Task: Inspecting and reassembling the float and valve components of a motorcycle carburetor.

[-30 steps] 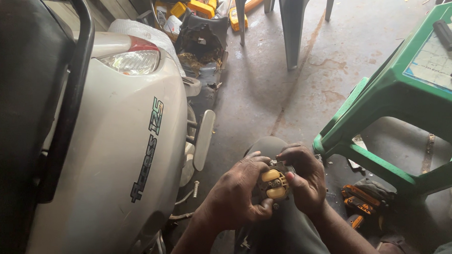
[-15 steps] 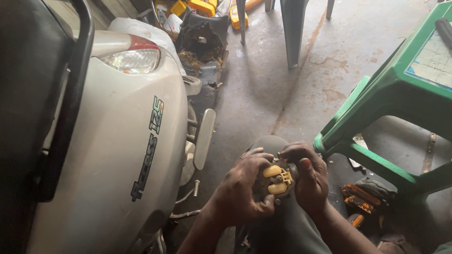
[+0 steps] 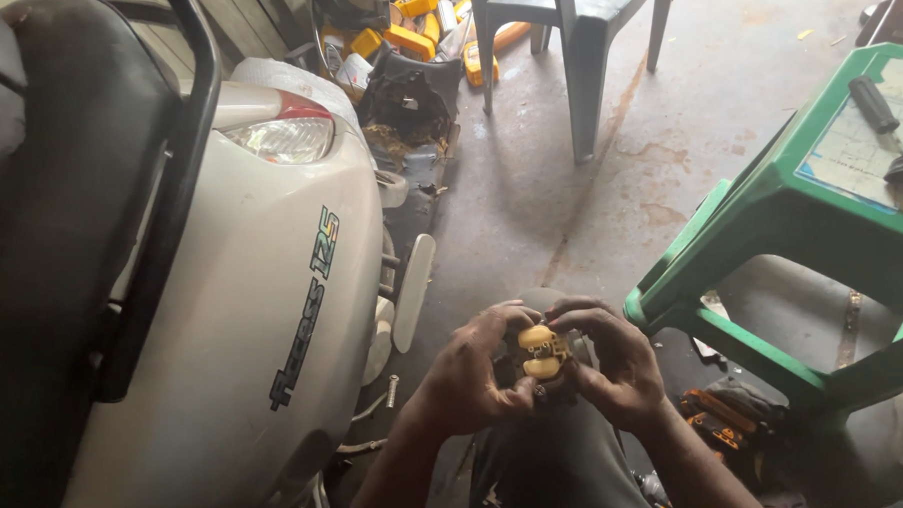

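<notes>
Head view shows the left hand (image 3: 466, 379) and right hand (image 3: 620, 363) pinching a small, lumpy yellow plastic part (image 3: 540, 352). Just beside them stands a smooth white scooter (image 3: 254, 321).

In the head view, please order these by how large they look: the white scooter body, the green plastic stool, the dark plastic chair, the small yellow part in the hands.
1. white scooter body, though closest to the camera
2. green plastic stool
3. dark plastic chair, farther away and cut off
4. small yellow part, held by left hand and right hand

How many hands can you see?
2. The left hand and the right hand are low in the middle, both gripping a small yellow part over the person's knee, beside the white scooter.
</notes>
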